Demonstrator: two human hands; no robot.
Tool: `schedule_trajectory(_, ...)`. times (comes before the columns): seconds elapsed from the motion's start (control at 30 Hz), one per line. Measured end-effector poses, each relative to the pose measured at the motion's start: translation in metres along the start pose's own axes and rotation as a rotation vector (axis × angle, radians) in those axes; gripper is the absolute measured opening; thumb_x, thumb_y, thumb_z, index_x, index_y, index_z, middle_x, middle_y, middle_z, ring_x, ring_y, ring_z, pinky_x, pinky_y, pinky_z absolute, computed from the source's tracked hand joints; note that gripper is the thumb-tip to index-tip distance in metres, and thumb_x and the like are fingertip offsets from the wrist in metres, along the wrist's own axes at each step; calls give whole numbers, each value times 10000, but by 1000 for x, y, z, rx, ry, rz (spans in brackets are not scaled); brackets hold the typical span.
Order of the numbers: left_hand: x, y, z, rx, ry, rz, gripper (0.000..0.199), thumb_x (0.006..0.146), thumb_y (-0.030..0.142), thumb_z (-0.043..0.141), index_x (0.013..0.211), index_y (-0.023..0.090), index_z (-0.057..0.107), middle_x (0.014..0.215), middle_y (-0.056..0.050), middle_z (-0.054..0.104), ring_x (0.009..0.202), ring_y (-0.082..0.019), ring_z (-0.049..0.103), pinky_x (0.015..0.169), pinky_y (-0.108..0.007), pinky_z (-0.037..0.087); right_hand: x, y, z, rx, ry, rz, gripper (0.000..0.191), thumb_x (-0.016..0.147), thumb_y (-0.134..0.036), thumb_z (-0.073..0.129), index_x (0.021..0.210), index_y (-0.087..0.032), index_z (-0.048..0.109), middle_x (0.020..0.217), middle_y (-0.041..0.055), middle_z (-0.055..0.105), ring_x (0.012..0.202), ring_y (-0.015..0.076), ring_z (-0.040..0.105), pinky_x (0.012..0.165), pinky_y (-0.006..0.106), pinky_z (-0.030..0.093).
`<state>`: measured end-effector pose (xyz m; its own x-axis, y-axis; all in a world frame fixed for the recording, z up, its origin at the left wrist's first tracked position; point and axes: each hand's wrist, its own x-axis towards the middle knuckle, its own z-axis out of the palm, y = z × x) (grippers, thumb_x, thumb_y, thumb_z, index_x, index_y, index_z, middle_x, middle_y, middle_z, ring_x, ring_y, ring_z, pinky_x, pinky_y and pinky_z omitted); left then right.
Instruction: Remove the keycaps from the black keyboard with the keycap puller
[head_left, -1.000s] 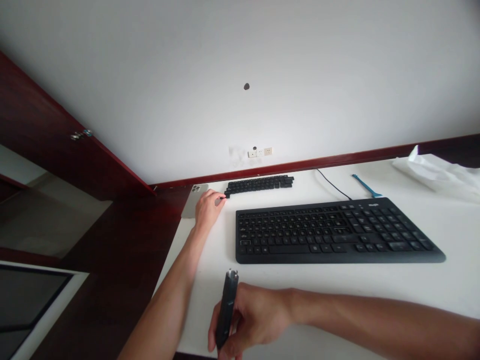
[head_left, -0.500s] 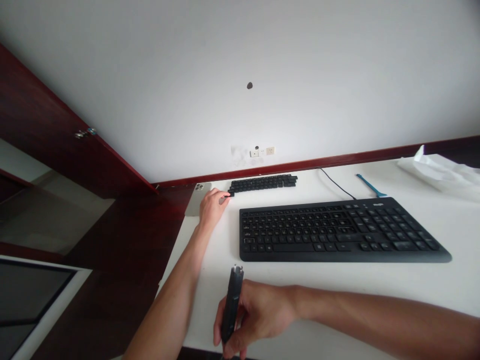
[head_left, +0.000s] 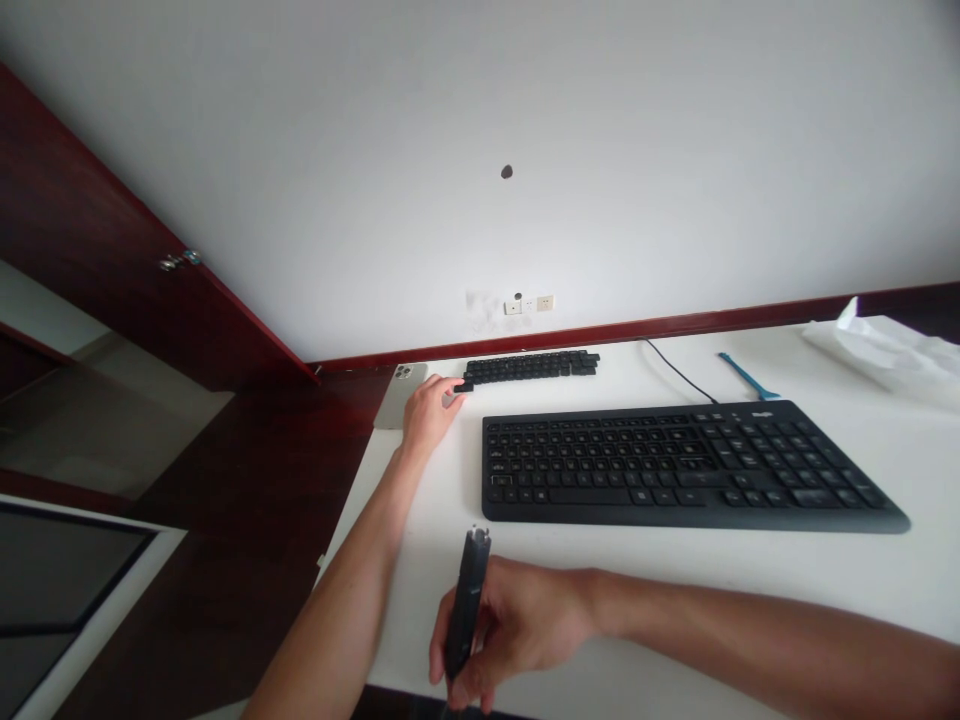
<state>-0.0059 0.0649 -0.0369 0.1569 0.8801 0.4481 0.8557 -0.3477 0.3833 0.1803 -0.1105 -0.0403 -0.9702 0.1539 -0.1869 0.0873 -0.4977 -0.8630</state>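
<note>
My left hand (head_left: 431,408) pinches a small black keycap (head_left: 463,388) at the left end of a block of loose black keycaps (head_left: 529,367) near the wall. My right hand (head_left: 506,630) is closed around a black pen-shaped tool (head_left: 466,605), held tilted with its metal-tipped end up, near the table's front edge. Between the two hands and to the right lies a large black keyboard (head_left: 675,465); several of its key places look bare, though the detail is small.
A phone (head_left: 390,402) lies at the table's left edge beside my left wrist. Behind the keyboard are its cable (head_left: 679,368), a blue tool (head_left: 748,377) and crumpled white plastic (head_left: 892,350) at the back right. The wall (head_left: 637,180) stands behind the white table (head_left: 637,560).
The view has shifted slightly. The keycap in my left fingers shows more clearly, just beside the keycap block. My right hand keeps the same hold on the tool.
</note>
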Motion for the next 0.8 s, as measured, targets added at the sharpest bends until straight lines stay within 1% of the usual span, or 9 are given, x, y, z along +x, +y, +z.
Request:
schedule_trajectory(0.1,1,2,-2,-16,27,20,209,929,234,721,1132,253,768,918,-11,690,818,-173,670,762,-285,501,0,-4,2,13,-8,-34,696,538,-595,964,992,-122,730,828,19,699,683,98,667,654,193,580)
schedule_trajectory(0.2,2,6,-4,-40,53,38,180,971,242,656,1111,247,769,924,-17,701,824,-167,667,766,-279,500,-4,-7,4,25,-29,-87,708,644,-717,855,976,-106,723,826,40,688,660,103,650,638,218,576)
schedule_trajectory(0.3,3,8,-4,-60,52,34,178,990,254,618,1074,246,775,910,-23,704,805,-162,657,756,-272,497,-12,-17,6,-89,-5,-161,664,796,-730,743,1000,-98,745,866,58,685,689,104,636,638,213,540)
schedule_trajectory(0.37,4,8,-3,-70,51,30,180,994,263,610,1057,244,777,905,-26,707,776,-160,643,748,-270,495,-19,-30,5,-230,79,-252,601,887,-677,693,1032,-98,761,885,59,686,753,108,631,676,207,516)
schedule_trajectory(0.43,4,7,-2,-90,55,34,184,996,265,603,1053,241,776,925,-30,719,766,-157,634,750,-270,493,-26,-49,2,-305,166,-331,557,930,-631,673,1047,-94,762,873,53,683,742,110,624,685,223,512)
schedule_trajectory(0.53,3,8,-2,-142,68,61,196,1004,256,583,1060,229,770,961,-40,734,798,-161,644,775,-270,498,-34,-78,-9,-363,389,-397,502,942,-591,682,1023,-99,742,829,41,678,704,120,619,637,236,499)
schedule_trajectory(0.6,2,10,-3,-164,65,82,205,1004,250,574,1059,222,769,972,-44,740,813,-166,649,790,-273,504,-39,-92,-22,-419,543,-431,468,956,-569,672,991,-105,726,772,33,664,703,137,624,659,261,515)
schedule_trajectory(0.7,2,11,-2,-169,46,84,207,988,239,578,1040,224,778,951,-36,745,789,-166,646,768,-276,506,-51,-99,-44,-491,734,-470,430,980,-547,644,992,-122,712,864,71,710,766,170,658,739,319,558)
schedule_trajectory(0.8,2,12,1,-191,33,73,199,973,229,590,1021,234,784,938,-27,754,761,-163,641,747,-278,503,-66,-93,-60,-552,862,-451,418,994,-549,613,1003,-142,709,945,99,736,834,203,692,785,359,578)
